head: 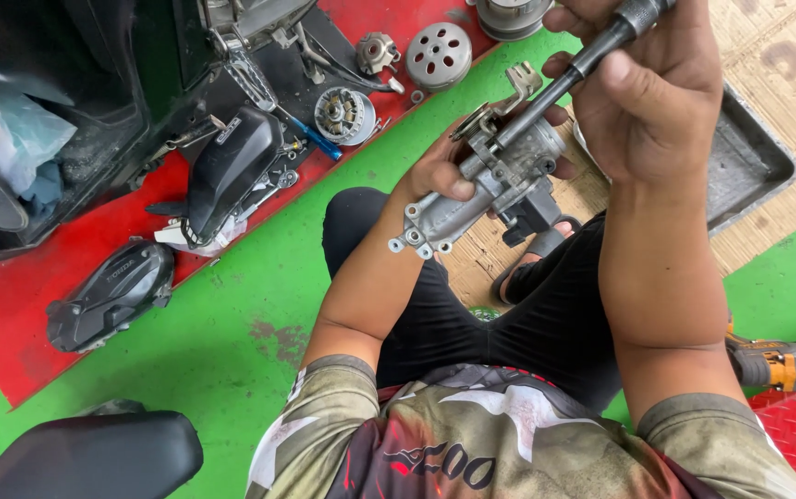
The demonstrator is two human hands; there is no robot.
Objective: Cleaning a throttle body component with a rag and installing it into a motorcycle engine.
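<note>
over my lap, one metal engine part (500, 180) gripped in my left hand (440, 171), right hand (648, 92) closed round one driver tool (583, 65) poking into it.

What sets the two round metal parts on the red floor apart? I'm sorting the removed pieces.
The round perforated cover shows a smooth domed face with a ring of holes, while the finned round part shows radial fins around a central hub. The cover is dull grey and looks slightly larger; the finned part is shinier. The cover lies farther from the person, the finned part beside a blue-handled tool. Both are metal discs lying flat.
</note>
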